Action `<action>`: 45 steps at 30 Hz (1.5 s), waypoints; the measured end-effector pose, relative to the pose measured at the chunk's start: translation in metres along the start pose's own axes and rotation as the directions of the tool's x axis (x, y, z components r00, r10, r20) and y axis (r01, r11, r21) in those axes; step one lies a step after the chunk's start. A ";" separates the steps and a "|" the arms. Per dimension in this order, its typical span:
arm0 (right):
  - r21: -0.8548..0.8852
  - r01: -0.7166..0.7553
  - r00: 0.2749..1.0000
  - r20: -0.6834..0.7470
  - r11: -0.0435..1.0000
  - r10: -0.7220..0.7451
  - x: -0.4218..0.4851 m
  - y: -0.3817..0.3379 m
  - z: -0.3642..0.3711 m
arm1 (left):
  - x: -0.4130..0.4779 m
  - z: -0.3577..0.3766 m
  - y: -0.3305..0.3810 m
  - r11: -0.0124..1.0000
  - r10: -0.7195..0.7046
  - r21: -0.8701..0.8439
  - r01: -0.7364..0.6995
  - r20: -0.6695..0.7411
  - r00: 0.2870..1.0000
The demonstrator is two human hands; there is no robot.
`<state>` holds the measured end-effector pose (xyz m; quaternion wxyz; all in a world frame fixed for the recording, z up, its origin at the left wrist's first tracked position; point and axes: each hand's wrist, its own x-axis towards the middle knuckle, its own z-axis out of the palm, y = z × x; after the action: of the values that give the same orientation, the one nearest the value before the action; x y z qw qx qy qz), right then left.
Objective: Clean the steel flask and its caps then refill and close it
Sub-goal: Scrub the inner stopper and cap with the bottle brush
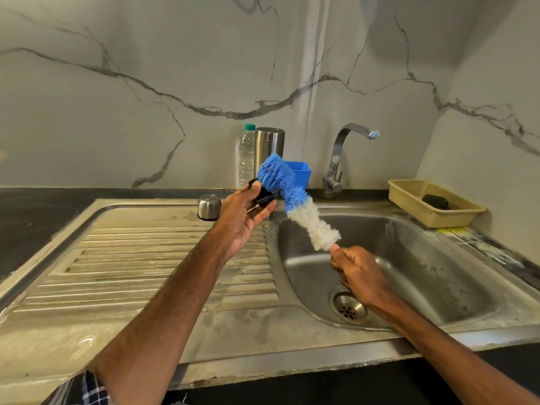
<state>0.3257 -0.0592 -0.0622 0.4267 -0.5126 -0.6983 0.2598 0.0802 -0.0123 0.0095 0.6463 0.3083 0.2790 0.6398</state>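
My left hand (pixel 245 217) grips a small black cap (pixel 263 195) above the left rim of the sink basin. My right hand (pixel 358 270) grips the handle of a blue and white bottle brush (pixel 295 197), and its blue bristle end presses against the black cap. The steel flask (pixel 268 147) stands upright at the back of the counter, behind the brush. A rounded steel cap (pixel 208 206) sits on the draining board near the back edge.
A clear water bottle (pixel 246 157) with a green lid stands left of the flask, a blue container (pixel 299 172) to its right. The tap (pixel 344 153) arches over the sink basin (pixel 409 276). A beige basket (pixel 432 201) holding a dark scrubber sits at right.
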 end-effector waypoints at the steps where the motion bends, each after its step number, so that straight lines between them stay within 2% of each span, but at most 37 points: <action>1: -0.013 0.002 1.000 -0.010 1.000 -0.002 0.000 0.000 0.000 | -0.001 0.001 0.000 1.000 0.006 0.007 -0.006 -0.004 1.000; 8: -0.063 0.019 0.999 -0.048 0.998 -0.022 0.001 -0.001 0.000 | 0.000 -0.002 0.001 0.999 0.008 -0.045 -0.009 -0.009 1.000; 18: -0.026 0.009 0.998 -0.061 1.000 -0.010 0.000 -0.003 -0.002 | 0.003 -0.005 0.001 0.995 -0.007 -0.096 0.009 0.024 1.000; 21: -0.084 0.044 0.997 -0.059 0.996 -0.049 0.001 -0.002 0.000 | 0.004 -0.006 0.000 0.995 -0.015 -0.096 0.017 0.026 1.000; 24: -0.105 -0.002 0.995 -0.102 0.994 -0.008 0.003 0.002 -0.002 | 0.004 -0.006 -0.001 0.995 -0.016 -0.094 0.019 0.033 0.999; 33: 0.023 -0.001 0.996 -0.088 1.000 0.003 0.001 -0.004 -0.003 | 0.005 -0.005 0.003 0.987 -0.014 -0.158 0.021 0.046 0.999; 38: -0.002 0.031 0.999 -0.018 1.000 -0.031 -0.001 -0.002 0.002 | 0.002 -0.003 0.002 0.995 -0.007 -0.099 0.012 0.045 0.999; 41: -0.067 0.035 0.998 -0.046 0.997 -0.038 0.001 0.000 0.000 | 0.002 -0.002 0.000 0.997 0.005 -0.076 -0.002 0.041 0.999; 45: -0.062 0.015 0.999 -0.052 0.998 -0.018 0.001 0.001 -0.002 | 0.004 -0.003 -0.001 0.998 0.012 -0.062 -0.010 0.033 0.999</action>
<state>0.3274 -0.0585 -0.0619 0.4308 -0.5264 -0.6988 0.2212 0.0790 -0.0082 0.0068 0.6564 0.3004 0.2467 0.6466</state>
